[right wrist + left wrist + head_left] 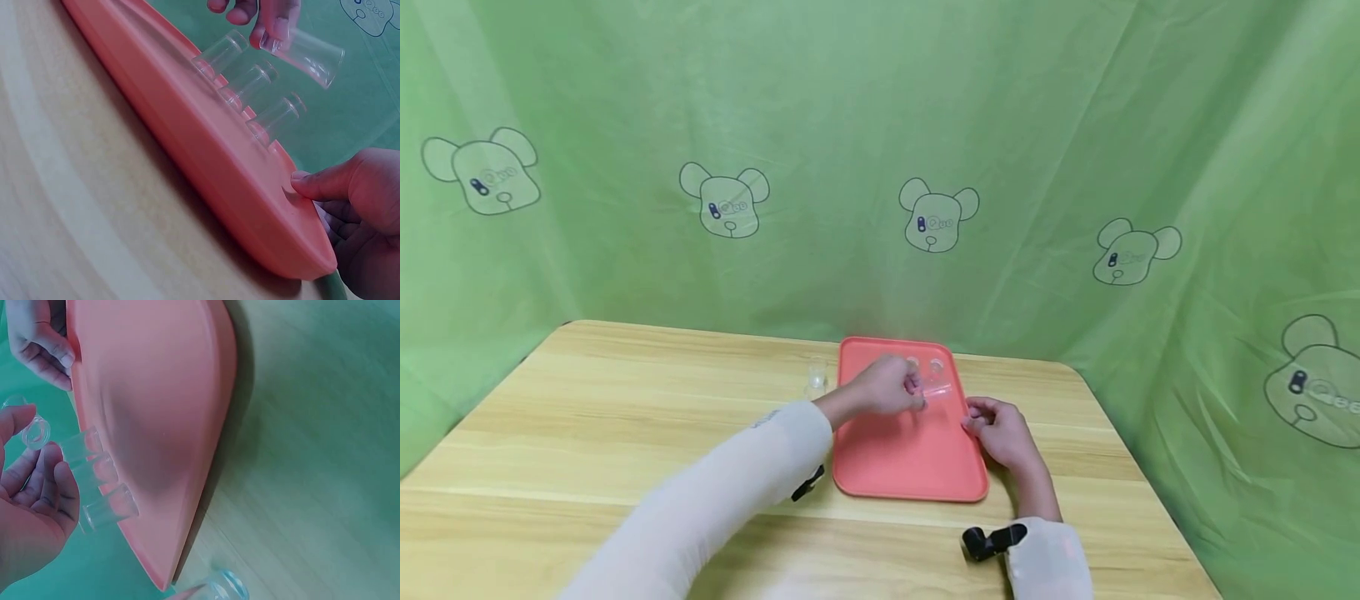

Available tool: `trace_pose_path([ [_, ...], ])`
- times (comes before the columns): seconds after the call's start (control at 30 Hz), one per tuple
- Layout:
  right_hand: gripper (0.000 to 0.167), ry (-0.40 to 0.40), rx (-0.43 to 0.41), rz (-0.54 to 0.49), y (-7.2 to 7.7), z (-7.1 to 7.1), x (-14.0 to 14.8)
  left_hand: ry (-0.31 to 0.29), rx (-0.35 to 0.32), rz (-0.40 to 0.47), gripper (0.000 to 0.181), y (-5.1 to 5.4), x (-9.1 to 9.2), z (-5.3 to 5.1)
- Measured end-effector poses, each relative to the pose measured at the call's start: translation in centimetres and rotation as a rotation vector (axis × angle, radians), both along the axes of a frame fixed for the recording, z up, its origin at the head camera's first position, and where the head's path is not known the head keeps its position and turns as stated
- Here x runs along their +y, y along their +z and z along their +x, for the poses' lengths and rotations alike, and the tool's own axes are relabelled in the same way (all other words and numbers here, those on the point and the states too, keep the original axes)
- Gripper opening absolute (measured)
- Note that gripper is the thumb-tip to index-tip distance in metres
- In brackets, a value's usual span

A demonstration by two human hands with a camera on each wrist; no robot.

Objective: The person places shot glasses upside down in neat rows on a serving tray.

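The pink tray (pixel 917 467) lies on the table. Above its far half, my left hand (pixel 889 385) (pixel 37 512) pinches a tilted clear glass (pixel 309 57) between thumb and fingertips. Three more clear glasses stand in a row on the tray: one nearest my right hand (pixel 278 119), a middle one (pixel 250 85) and a third (pixel 220 55). On the tray's right rim rests my right hand (pixel 1006 435) (pixel 369 206), its thumb on top and its other fingers at the outer side.
Clear glassware (pixel 816 377) stands on the wooden table (pixel 647 400) just left of the tray; part of a clear glass (pixel 226 586) shows at the bottom of the left wrist view. A green curtain (pixel 820 275) with bear drawings hangs behind the table and along its sides.
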State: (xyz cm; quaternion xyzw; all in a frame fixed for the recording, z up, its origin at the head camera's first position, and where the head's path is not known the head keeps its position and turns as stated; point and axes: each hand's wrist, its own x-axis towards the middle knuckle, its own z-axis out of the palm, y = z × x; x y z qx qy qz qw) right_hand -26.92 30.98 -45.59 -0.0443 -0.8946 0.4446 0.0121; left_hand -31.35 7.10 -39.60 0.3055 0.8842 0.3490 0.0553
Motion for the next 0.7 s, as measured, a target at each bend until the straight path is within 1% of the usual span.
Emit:
trace_pose_path([
  [0.2, 0.038, 0.005, -0.001, -0.002, 0.0, 0.1, -0.1, 0.021, -0.011, 0.021, 0.016, -0.1, 0.5, -0.2],
  [0.33, 0.038, 0.006, 0.000, 0.005, 0.0, 0.1, 0.0, 0.026, -0.030, 0.045, 0.013, -0.2, 0.8, -0.1],
  [0.5, 0.038, 0.011, -0.002, 0.004, -0.1, 0.1, 0.0, 0.034, -0.024, 0.065, 0.012, -0.4, 1.2, -0.2],
  [0.6, 0.039, 0.017, -0.001, 0.004, 0.0, 0.1, 0.1, 0.051, -0.012, 0.063, 0.012, -0.4, 1.6, -0.3],
  [0.7, 0.039, 0.015, 0.003, 0.004, 0.0, 0.1, 0.1, 0.055, 0.003, 0.058, 0.013, -0.6, 2.0, -0.4],
])
